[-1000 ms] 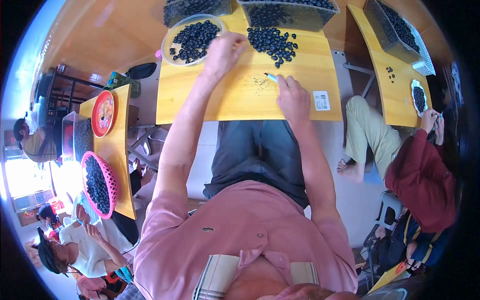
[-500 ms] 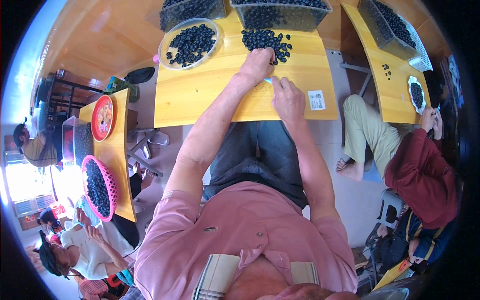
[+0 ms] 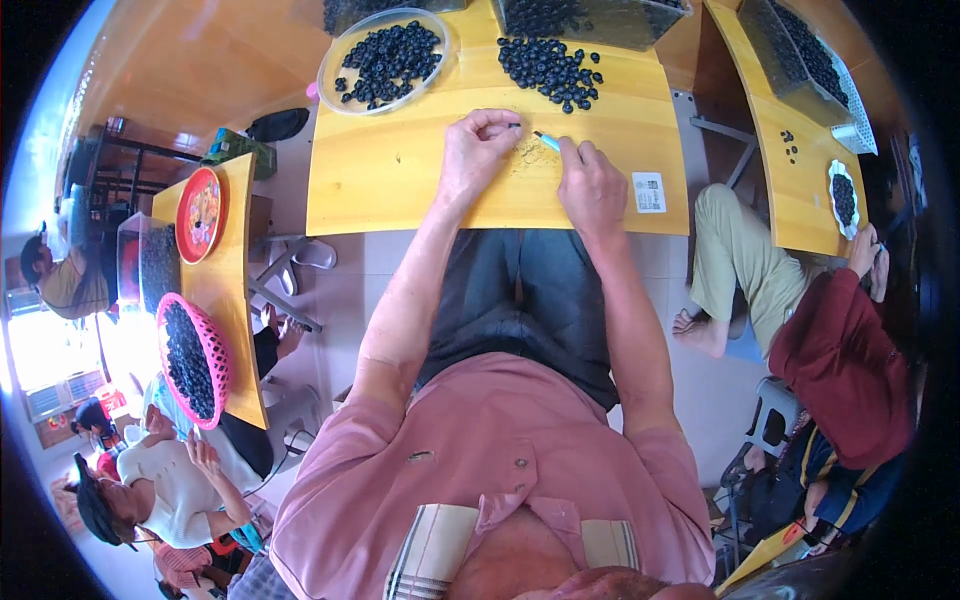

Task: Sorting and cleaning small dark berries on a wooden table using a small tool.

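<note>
Small, dark, round bead-like pieces lie in a loose pile (image 3: 545, 68) on the yellow wooden table (image 3: 400, 200) in front of me. My left hand (image 3: 474, 152) is closed in a pinch on one small dark bead (image 3: 514, 125), held below the pile. Wrapped in the fingers of my right hand (image 3: 593, 190) is a slim tool with a light-blue handle (image 3: 549, 143). Its narrow dark tip points at the bead, a short gap away. Fine crumbs (image 3: 530, 155) are scattered on the wood between my hands.
Beyond my left hand stands a round clear tub (image 3: 357, 109) of dark beads. A clear bin (image 3: 640, 30) is behind the pile, and a white label (image 3: 648, 193) lies at right. People work at side tables; a pink basket (image 3: 218, 345) of beads is at left.
My left hand has drawn back from the pile with a bead pinched in its fingers. My right hand has shifted slightly right, and the tool's tip now shows. The view has tilted a little.
</note>
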### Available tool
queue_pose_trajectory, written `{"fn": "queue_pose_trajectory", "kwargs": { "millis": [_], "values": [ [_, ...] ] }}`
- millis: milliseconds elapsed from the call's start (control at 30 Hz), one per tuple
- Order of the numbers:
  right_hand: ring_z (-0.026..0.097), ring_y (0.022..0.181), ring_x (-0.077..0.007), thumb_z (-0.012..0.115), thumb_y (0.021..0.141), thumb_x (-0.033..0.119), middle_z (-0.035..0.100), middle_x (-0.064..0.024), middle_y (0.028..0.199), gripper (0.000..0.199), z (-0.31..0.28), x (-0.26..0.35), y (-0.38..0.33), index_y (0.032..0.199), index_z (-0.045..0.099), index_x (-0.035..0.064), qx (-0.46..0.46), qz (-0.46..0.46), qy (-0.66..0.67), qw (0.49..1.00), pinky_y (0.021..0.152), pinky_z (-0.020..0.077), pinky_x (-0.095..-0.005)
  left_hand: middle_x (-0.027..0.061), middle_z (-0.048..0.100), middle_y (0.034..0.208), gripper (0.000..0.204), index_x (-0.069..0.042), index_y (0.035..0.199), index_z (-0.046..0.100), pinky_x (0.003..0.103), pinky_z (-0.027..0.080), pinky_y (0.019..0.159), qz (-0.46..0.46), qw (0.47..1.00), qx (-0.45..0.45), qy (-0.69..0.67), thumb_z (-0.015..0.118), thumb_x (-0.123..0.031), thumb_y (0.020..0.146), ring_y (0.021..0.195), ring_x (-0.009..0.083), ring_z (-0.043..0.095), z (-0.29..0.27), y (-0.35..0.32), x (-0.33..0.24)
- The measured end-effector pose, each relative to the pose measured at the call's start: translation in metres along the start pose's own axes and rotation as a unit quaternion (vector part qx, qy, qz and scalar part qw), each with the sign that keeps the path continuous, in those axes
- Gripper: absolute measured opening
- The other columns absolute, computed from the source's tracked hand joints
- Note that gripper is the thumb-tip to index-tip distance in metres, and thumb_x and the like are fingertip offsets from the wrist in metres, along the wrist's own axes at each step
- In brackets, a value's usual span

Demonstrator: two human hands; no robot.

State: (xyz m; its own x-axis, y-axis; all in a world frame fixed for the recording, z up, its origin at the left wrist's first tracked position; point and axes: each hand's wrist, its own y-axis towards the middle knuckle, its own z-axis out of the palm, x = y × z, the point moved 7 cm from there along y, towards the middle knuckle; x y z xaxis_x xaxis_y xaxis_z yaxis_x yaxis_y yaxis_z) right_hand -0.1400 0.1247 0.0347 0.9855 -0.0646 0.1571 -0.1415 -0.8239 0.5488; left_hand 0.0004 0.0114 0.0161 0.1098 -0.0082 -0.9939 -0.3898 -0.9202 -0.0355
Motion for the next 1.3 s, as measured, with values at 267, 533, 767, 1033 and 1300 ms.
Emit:
{"fn": "queue_pose_trajectory", "kwargs": {
  "millis": [267,533,767,1033,1300],
  "values": [
    [0.064,0.072,-0.0221,0.065,0.082,0.004,0.056,-0.0056,0.081,0.030,-0.006,0.006,0.001,0.112,0.067,0.0085,-0.021,-0.019,0.010,1.000,0.059,0.0552,-0.0371,0.0038,0.071,0.094,0.030,0.003,0.115,0.068,0.023,0.056,0.079,0.064,0.998,-0.014,-0.025,0.078,0.000,0.087,0.082,0.0080,0.066,0.014,-0.011,0.016],
    [0.063,0.071,-0.0211,0.064,0.083,0.003,0.054,-0.0052,0.080,0.033,-0.008,0.011,0.000,0.115,0.068,0.0098,-0.016,-0.051,0.039,0.998,0.058,0.0543,-0.0366,0.0020,0.068,0.096,0.031,0.002,0.117,0.065,0.023,0.055,0.081,0.055,0.998,0.003,0.020,0.076,0.002,0.089,0.087,0.0078,0.064,0.015,-0.012,0.009],
    [0.064,0.072,-0.0216,0.064,0.083,0.003,0.055,-0.0055,0.080,0.031,-0.005,0.010,0.001,0.114,0.067,0.0096,-0.009,-0.044,0.056,0.997,0.059,0.0548,-0.0374,0.0052,0.071,0.094,0.031,0.002,0.116,0.067,0.024,0.057,0.080,0.071,0.997,-0.005,-0.029,0.076,0.004,0.086,0.085,0.0095,0.067,0.014,-0.011,0.015],
    [0.066,0.074,-0.0226,0.065,0.083,0.003,0.057,-0.0058,0.080,0.032,-0.004,0.008,0.000,0.114,0.067,0.0095,-0.005,-0.037,0.061,0.997,0.060,0.0551,-0.0378,0.0049,0.067,0.100,0.034,0.000,0.117,0.059,0.025,0.056,0.082,0.068,0.998,-0.007,-0.013,0.075,0.007,0.088,0.089,0.0101,0.066,0.015,-0.013,0.013],
    [0.068,0.075,-0.0238,0.065,0.083,0.005,0.060,-0.0065,0.082,0.030,0.001,0.002,0.000,0.112,0.067,0.0100,0.011,-0.014,0.040,0.999,0.061,0.0571,-0.0394,0.0048,0.068,0.098,0.034,0.001,0.115,0.060,0.024,0.057,0.082,0.073,0.995,-0.022,-0.057,0.076,0.006,0.086,0.087,0.0100,0.066,0.011,-0.012,0.020]
  ]
}}
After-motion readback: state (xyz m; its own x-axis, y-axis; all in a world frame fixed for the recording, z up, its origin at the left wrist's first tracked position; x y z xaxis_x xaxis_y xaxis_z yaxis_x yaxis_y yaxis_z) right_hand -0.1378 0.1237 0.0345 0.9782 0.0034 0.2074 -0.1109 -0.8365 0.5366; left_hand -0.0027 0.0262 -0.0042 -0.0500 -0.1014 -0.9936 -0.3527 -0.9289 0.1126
